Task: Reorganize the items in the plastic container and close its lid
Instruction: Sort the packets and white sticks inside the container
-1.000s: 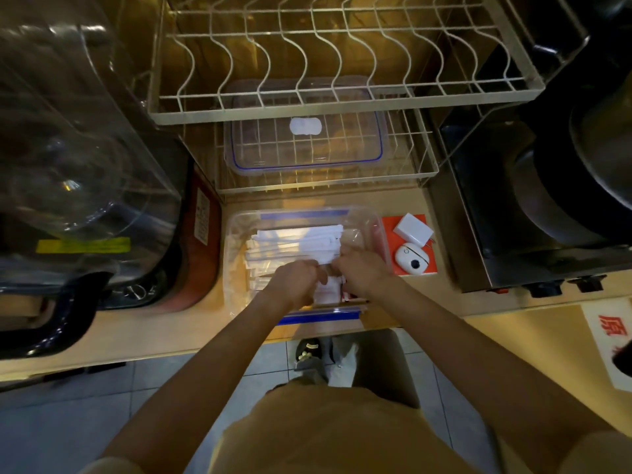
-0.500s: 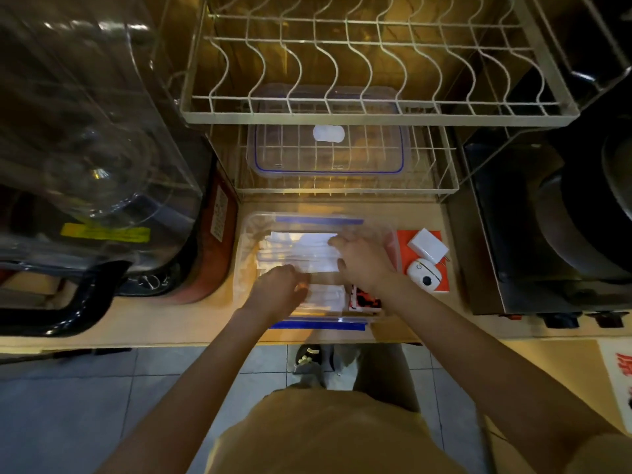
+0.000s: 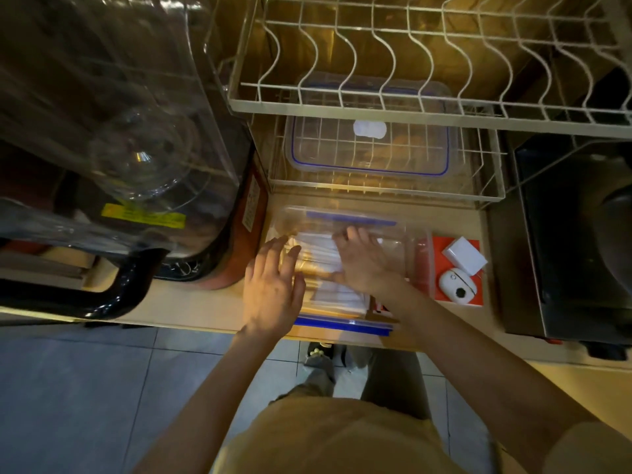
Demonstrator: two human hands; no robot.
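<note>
A clear plastic container (image 3: 415, 241) with blue latches stands open on the counter, filled with white paper packets (image 3: 325, 249). My right hand (image 3: 362, 261) lies flat inside it, fingers spread, pressing on the packets. My left hand (image 3: 273, 285) hovers over the container's left edge with fingers apart, holding nothing. The container's clear lid (image 3: 369, 148) with a blue seal rests on the lower wire rack behind it.
A white wire dish rack (image 3: 410, 111) overhangs the back of the counter. A large clear jug appliance (image 3: 119, 148) stands at left. A white box (image 3: 465, 256) and round white device (image 3: 456, 287) sit on a red pad right of the container. A dark appliance (image 3: 574, 234) is at far right.
My left hand has opened and lifted out to the container's left edge. My right hand has slid further into the container and flattened on the packets. The camera has moved closer.
</note>
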